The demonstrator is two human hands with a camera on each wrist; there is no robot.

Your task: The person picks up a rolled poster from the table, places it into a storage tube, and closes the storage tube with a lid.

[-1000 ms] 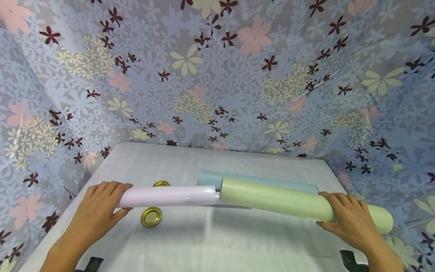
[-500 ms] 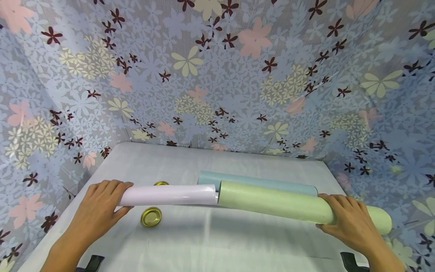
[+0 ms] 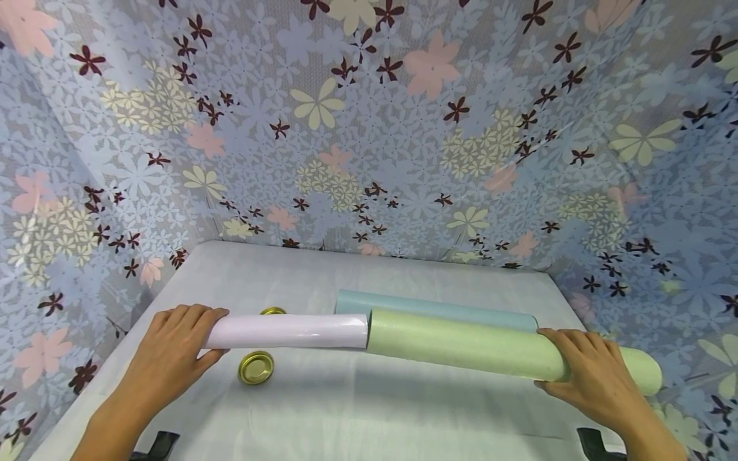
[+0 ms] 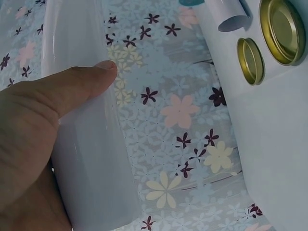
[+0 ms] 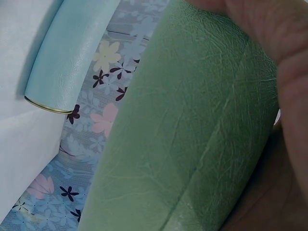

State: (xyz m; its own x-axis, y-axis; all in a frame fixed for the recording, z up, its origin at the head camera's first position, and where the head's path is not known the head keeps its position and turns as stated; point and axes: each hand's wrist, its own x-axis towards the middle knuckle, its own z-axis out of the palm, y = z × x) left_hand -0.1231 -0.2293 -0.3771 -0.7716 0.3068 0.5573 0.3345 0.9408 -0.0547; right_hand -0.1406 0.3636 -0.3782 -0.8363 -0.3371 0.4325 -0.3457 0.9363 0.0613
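My left hand (image 3: 173, 352) grips a pale lilac tube (image 3: 288, 331) near its left end, thumb across it in the left wrist view. My right hand (image 3: 594, 371) holds a wider light green tube (image 3: 461, 344) near its right end; a lengthwise seam shows in the right wrist view. Both tubes are raised above the table, roughly in line. The lilac tube's right end meets the green tube's left end in the head view; I cannot tell whether it reaches inside.
Behind the green tube lies a light blue tube (image 3: 432, 307), with a gold rim in the right wrist view. Gold round lids (image 3: 256, 367) lie on the white table (image 3: 323, 410). Another pale tube (image 4: 233, 17) lies beside them. Floral cloth (image 3: 369, 160) surrounds the table.
The green tube has shifted slightly left and its left end has dropped, closing the visible gap to the lilac tube. The left hand has barely moved.
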